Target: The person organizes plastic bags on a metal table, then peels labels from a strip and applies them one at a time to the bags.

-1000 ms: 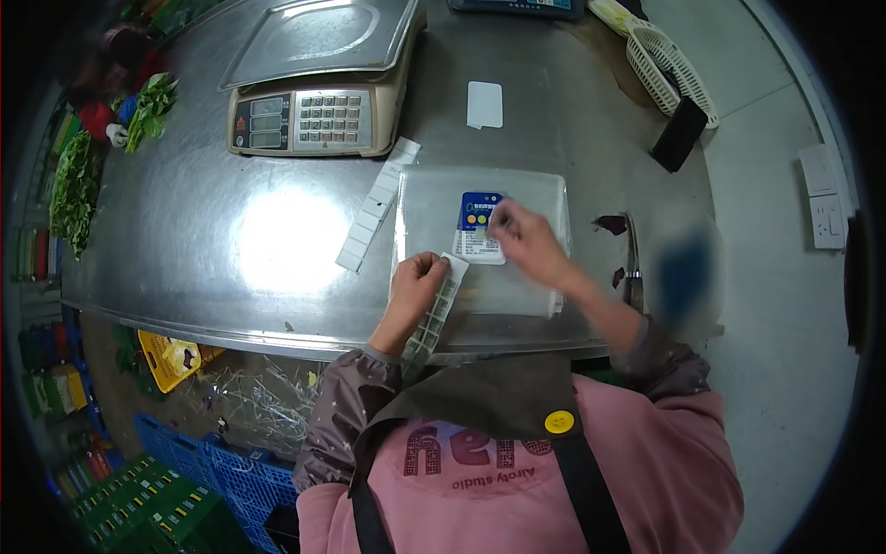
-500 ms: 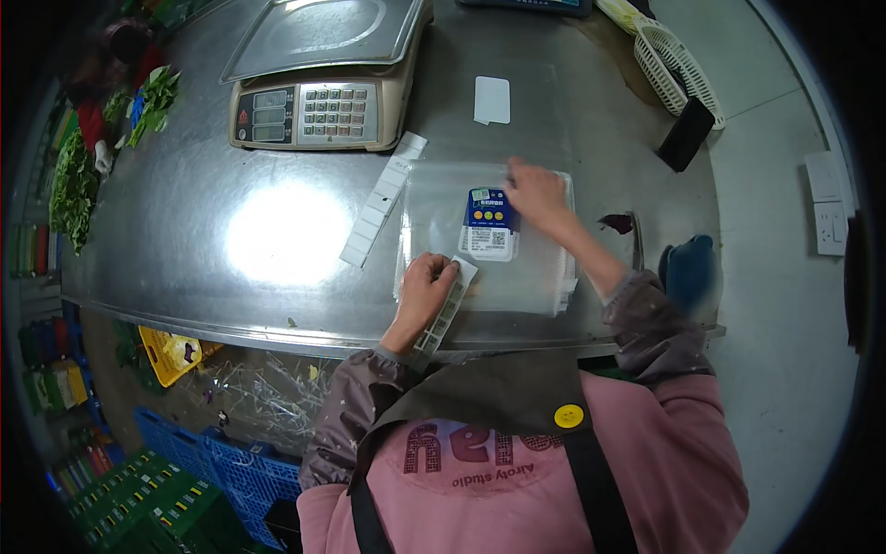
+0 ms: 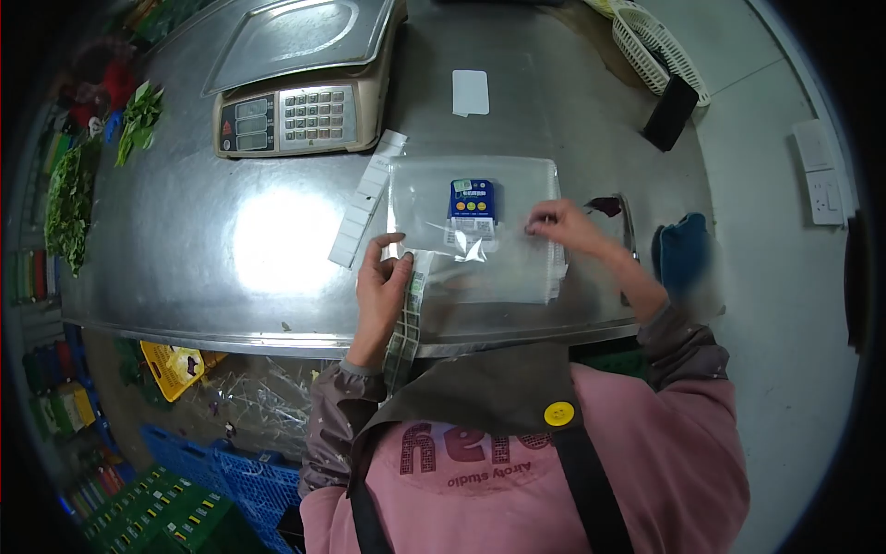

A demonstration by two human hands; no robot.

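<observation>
"Where is that flat stack of clear plastic bags (image 3: pixel 521 189)?"

"Near the bench's (image 3: pixel 166 240) near edge, right of its middle. You can see a blue-and-white printed label (image 3: pixel 472 201) on it, with glare across the lower part."

"And the hands?"

"The left hand (image 3: pixel 380 291) grips the top of a narrow strip of small greenish stickers (image 3: pixel 406 319) between thumb and fingers, at the stack's left edge. The strip hangs down over the near edge. The right hand (image 3: pixel 565 224) has its fingertips drawn together at the stack's right side; from here I can't tell whether they pinch any plastic."

"What's around them?"

"A pale, ruled paper strip (image 3: pixel 369 198) slants just left of the bags, and a white rectangular card (image 3: pixel 470 92) lies beyond them. Past the pale strip there's a beige electronic scale (image 3: pixel 314 115)."

"Over by the right edge?"

"A dark purple leaf scrap (image 3: pixel 605 206), then a blue cloth item (image 3: pixel 681 254). Farther up, a black phone (image 3: pixel 671 113) leans by a white plastic basket (image 3: pixel 688 78). Leafy greens (image 3: pixel 140 120) lie near the left edge."
</observation>
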